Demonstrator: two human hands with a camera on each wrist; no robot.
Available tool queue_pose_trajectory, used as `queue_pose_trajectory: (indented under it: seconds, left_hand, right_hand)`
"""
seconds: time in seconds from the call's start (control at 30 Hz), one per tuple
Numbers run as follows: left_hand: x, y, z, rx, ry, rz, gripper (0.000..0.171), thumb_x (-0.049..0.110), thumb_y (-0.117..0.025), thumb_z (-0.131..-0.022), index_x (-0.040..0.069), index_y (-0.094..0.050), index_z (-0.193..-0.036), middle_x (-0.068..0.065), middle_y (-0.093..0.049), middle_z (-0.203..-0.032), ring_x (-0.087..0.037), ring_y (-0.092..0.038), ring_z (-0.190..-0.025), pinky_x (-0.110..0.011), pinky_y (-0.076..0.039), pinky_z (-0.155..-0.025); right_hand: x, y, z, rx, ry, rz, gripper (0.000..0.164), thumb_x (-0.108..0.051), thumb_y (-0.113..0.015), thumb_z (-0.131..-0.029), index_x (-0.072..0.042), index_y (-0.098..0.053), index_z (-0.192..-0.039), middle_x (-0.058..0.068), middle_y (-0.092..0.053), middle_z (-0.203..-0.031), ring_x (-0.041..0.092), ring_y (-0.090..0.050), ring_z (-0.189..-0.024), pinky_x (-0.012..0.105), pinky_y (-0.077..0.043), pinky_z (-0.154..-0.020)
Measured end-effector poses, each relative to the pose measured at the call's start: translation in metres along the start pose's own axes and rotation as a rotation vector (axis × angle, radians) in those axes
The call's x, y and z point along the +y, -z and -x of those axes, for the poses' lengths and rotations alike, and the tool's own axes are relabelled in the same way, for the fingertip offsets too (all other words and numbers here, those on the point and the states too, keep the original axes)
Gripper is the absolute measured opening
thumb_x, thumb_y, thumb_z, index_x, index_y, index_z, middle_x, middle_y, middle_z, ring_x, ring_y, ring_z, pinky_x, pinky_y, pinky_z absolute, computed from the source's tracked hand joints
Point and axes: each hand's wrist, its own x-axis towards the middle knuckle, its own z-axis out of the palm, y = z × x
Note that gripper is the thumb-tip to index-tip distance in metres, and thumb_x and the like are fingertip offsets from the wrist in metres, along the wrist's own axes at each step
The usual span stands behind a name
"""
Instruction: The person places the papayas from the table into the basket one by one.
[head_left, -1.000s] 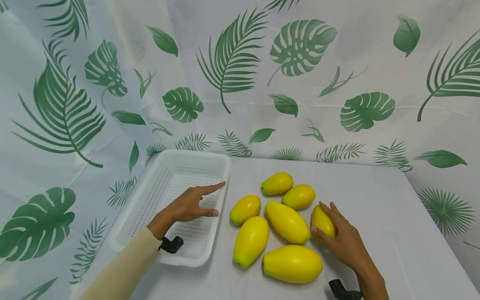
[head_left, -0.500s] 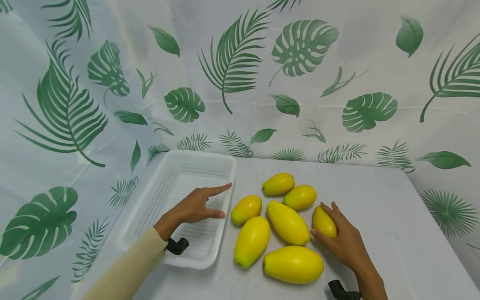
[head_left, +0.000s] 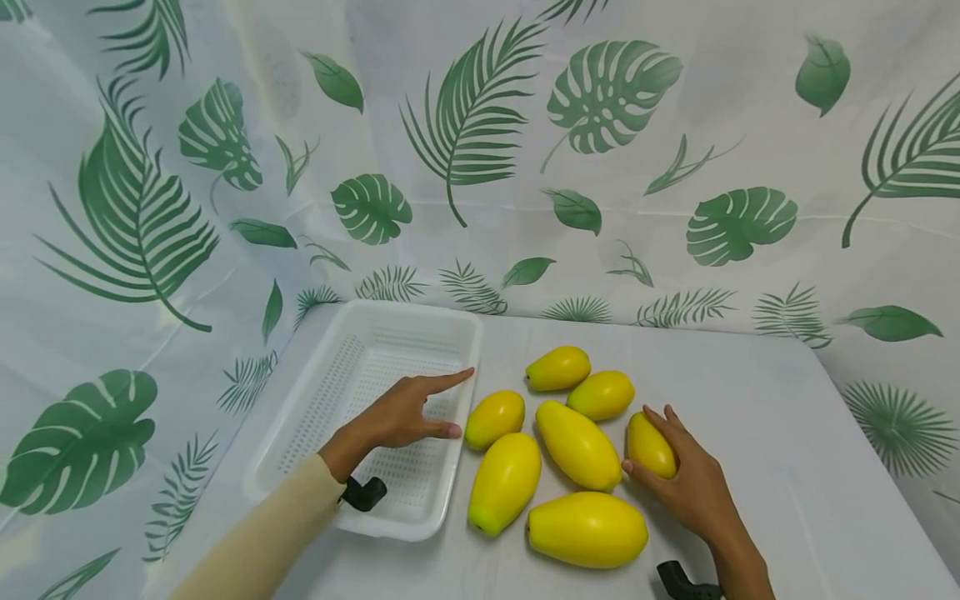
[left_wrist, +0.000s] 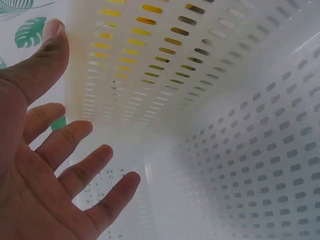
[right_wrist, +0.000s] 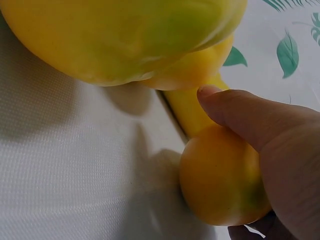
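In the head view, a white perforated plastic basket lies on the left of the table. My left hand reaches over it, thumb and index finger extended to its right rim. The left wrist view shows this hand's spread fingers beside the slotted wall. My right hand curves around a small yellow papaya, thumb on one side and fingers on the other. In the right wrist view this papaya sits low against the palm side. Several more yellow papayas, some with greenish tips, lie between the hands.
The table has a white cloth. A leaf-printed curtain hangs behind and to the left. One papaya lies close to the basket's right side; a large papaya lies nearest the front. Black wrist cameras are strapped on.
The basket has slid slightly right together with my left hand, narrowing the gap to the nearest papaya. My right hand and its papaya have stayed nearly still.
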Motion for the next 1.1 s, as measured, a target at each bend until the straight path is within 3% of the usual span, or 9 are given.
queue_pose_trajectory:
  seconds: [0.7, 1.1]
  left_hand:
    - [0.01, -0.012, -0.008, -0.016, -0.009, 0.014, 0.088, 0.042, -0.084, -0.09, 0.035, -0.039, -0.165, -0.002, -0.046, -0.168, -0.027, -0.045, -0.155, -0.054, -0.039, -0.127]
    - [0.019, -0.02, -0.014, -0.024, -0.068, 0.013, 0.088, 0.041, -0.083, -0.091, 0.031, -0.038, -0.166, -0.003, -0.048, -0.166, -0.027, -0.048, -0.153, -0.051, -0.043, -0.126]
  right_hand:
    - [0.005, -0.004, -0.001, 0.066, 0.042, -0.024, 0.095, -0.05, -0.085, -0.089, -0.02, -0.038, -0.166, 0.026, -0.03, -0.172, 0.06, -0.039, -0.149, 0.08, -0.037, -0.113]
    - [0.007, -0.006, -0.002, 0.058, 0.008, -0.044, 0.098, -0.049, -0.084, -0.09, -0.019, -0.034, -0.168, 0.02, -0.036, -0.171, 0.055, -0.041, -0.15, 0.076, -0.038, -0.116]
